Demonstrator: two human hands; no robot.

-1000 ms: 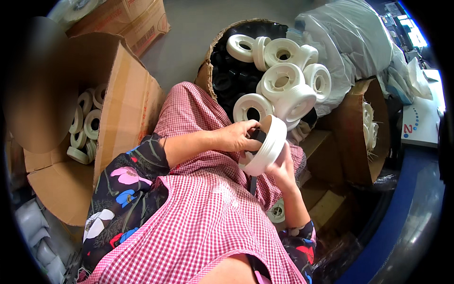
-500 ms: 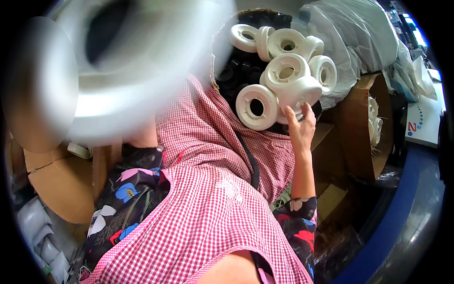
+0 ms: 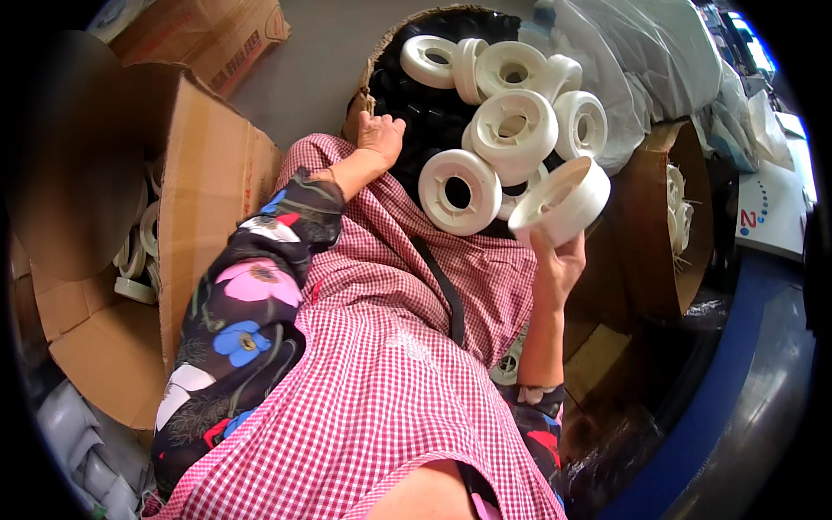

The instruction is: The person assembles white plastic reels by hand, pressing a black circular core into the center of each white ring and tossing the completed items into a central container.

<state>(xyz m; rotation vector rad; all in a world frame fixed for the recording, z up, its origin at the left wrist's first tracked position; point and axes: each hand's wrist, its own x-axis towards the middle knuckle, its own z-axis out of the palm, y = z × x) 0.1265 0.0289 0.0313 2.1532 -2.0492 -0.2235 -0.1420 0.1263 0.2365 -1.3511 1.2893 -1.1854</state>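
Observation:
My right hand (image 3: 562,260) grips a white plastic wheel rim (image 3: 563,204) from below, holding it tilted at the near right side of a pile. More white rims lie there, among them an upper one (image 3: 516,128) and a lower one (image 3: 459,192) with a dark central hole. They rest on black parts (image 3: 416,91) in a round-edged carton (image 3: 371,78). My left hand (image 3: 381,139) is closed at the carton's left rim, beside the black parts. Its fingertips are hidden, so what it holds, if anything, does not show.
On the left stands an open cardboard box (image 3: 204,182) with white rims (image 3: 134,290) inside. Behind it is another carton (image 3: 208,39). A large translucent plastic bag (image 3: 637,69) lies beyond the pile. To the right are a tilted carton (image 3: 689,225) and a blue edge (image 3: 719,390).
The large blurred white rim close to the camera is gone from view. My left hand now shows at the carton rim. My right hand has lifted a rim off the pile toward me.

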